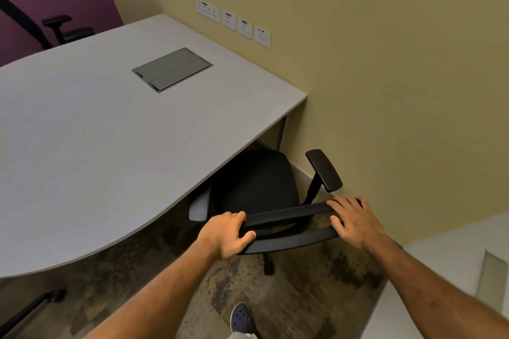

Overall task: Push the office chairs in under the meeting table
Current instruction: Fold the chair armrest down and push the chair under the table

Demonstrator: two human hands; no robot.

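Observation:
A black office chair (256, 181) stands at the near right corner of the grey meeting table (110, 146), its seat partly under the tabletop's edge. My left hand (228, 234) grips the left end of the chair's backrest top (286, 213). On the right end of that backrest rests my right hand (355, 221), fingers spread over it and thumb hooked underneath. The chair's right armrest (323, 169) sticks up beside the wall; its left armrest (199, 205) sits just below the table's edge. A second black chair (59, 29) stands at the table's far side.
A yellow wall (385, 91) with a row of sockets (234, 22) runs close along the chair's right side. A grey cable hatch (172, 69) is set into the tabletop. White furniture (446, 270) stands at the near right. My shoe (241, 316) is on the patterned carpet.

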